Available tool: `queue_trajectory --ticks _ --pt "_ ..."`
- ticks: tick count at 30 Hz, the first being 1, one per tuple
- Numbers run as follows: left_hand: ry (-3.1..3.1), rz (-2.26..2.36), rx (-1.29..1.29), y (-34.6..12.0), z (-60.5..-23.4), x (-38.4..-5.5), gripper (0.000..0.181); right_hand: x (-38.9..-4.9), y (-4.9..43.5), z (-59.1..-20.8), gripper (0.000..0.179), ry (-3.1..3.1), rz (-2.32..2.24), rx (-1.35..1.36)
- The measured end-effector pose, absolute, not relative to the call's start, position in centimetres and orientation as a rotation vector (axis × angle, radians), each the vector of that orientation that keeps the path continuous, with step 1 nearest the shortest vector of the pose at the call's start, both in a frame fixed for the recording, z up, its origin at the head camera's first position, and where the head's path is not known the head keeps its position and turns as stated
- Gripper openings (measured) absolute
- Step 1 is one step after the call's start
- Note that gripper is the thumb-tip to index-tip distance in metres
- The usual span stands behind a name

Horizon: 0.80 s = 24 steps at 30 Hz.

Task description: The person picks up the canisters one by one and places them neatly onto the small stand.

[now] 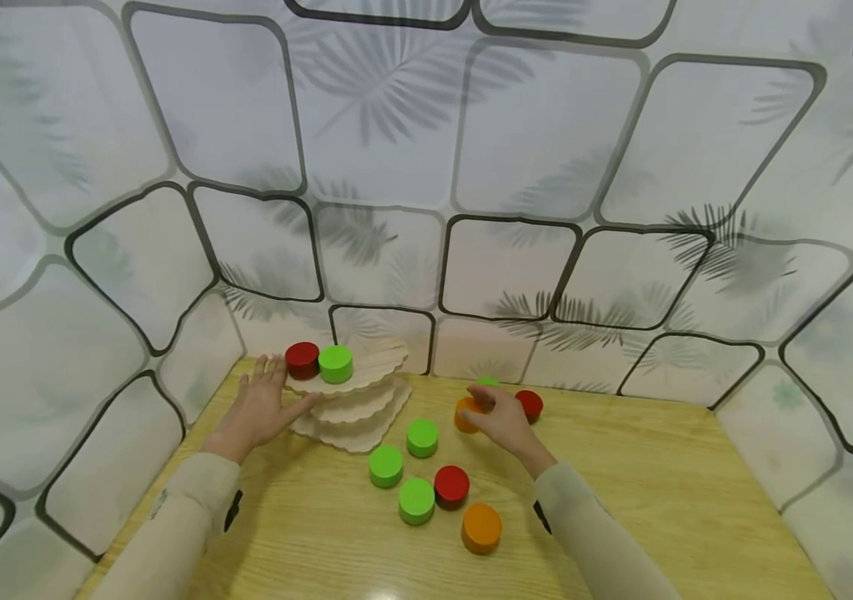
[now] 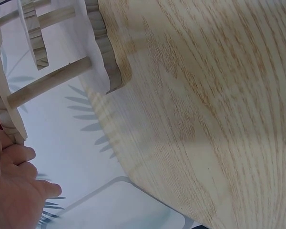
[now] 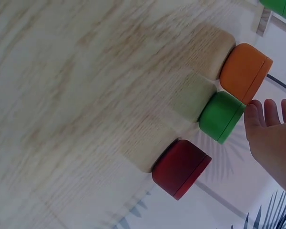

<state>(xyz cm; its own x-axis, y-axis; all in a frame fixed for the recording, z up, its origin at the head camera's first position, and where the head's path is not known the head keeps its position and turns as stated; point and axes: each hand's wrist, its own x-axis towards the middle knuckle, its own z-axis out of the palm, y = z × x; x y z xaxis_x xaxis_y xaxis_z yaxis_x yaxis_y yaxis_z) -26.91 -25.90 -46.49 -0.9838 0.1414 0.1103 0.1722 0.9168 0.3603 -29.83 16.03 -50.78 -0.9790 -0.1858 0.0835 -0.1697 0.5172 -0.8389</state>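
Observation:
In the head view, the left hand point(image 1: 257, 414) is at the left side of a pale wooden three-tier stand point(image 1: 354, 436) with scalloped edges. Its fingertips are beside a red cylinder point(image 1: 302, 360), and a green cylinder point(image 1: 336, 364) shares that top tier. The left wrist view shows the fingers point(image 2: 20, 160) against the tier's rim. My right hand point(image 1: 504, 421) hovers over an orange cylinder point(image 1: 468, 414), thumb and fingers spread about its top. In the right wrist view, the orange cylinder point(image 3: 244, 71) stands on the table beside a green one point(image 3: 221, 116) and a red one point(image 3: 181, 168).
Several green cylinders point(image 1: 385, 466), a red one point(image 1: 452, 487) and an orange one point(image 1: 482, 528) stand on the wooden table point(image 1: 659, 500) between the arms. A patterned wall covering point(image 1: 516, 267) rises behind the table and at both sides.

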Motion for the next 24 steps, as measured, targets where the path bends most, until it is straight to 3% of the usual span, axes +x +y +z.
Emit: queue_trajectory --ticks 24 --pt "-2.996 -0.567 -0.236 -25.9 -46.6 -26.9 0.108 -30.2 16.6 -52.1 0.064 2.772 -1.382 -0.27"
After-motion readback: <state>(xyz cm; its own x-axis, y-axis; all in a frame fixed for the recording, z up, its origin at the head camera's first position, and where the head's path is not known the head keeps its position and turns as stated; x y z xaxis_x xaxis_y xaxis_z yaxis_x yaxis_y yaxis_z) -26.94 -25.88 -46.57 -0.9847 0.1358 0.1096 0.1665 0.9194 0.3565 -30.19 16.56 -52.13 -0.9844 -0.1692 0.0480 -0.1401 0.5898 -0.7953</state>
